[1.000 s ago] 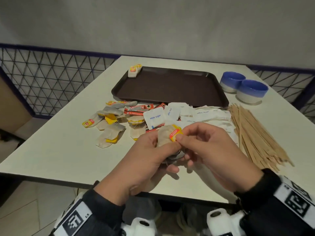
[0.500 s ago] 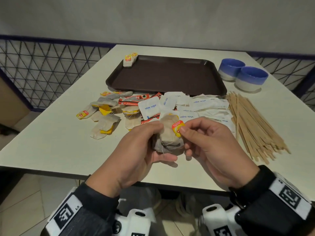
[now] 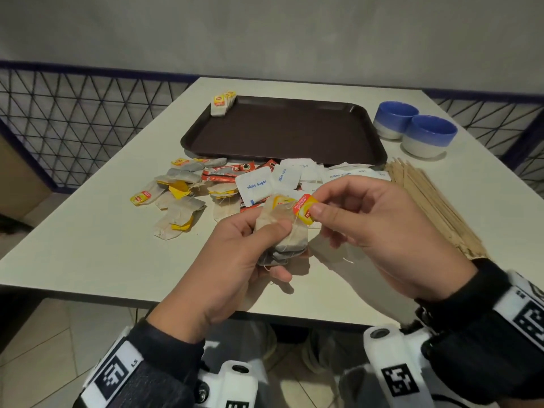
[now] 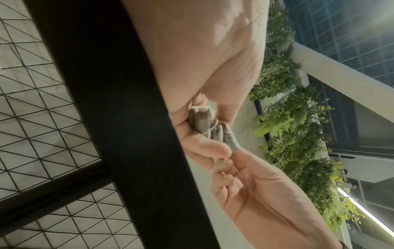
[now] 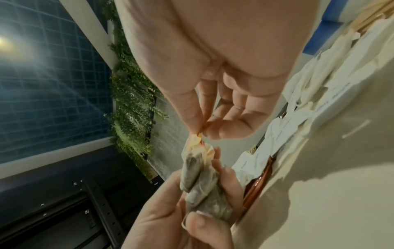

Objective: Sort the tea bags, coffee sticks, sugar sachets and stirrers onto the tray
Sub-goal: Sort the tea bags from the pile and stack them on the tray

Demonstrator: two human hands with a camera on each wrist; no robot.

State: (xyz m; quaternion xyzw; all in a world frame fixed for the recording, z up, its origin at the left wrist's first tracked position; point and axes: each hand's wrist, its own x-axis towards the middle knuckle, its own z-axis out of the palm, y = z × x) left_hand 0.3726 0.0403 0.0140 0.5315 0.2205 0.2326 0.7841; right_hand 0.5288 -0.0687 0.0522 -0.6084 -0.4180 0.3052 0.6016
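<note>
- Left hand [image 3: 232, 260] gripped a bunch of tea bags [image 3: 287, 241] above the table's [image 3: 88, 245] near edge.
- Right hand [image 3: 379, 231] pinched a yellow tag [image 3: 304, 208].
- Loose tea bags [image 3: 176, 201], sachets [image 3: 256, 187], stirrers [image 3: 426, 198] lay mid-table.
- Tray [image 3: 282, 134] sat farther back, with tea bags [image 3: 222, 103] at its far-left corner.

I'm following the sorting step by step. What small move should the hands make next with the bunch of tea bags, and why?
Probably the right hand should tuck the yellow tag it pinches flat against the tea bags held in the left hand; the tag juts loose.
</note>
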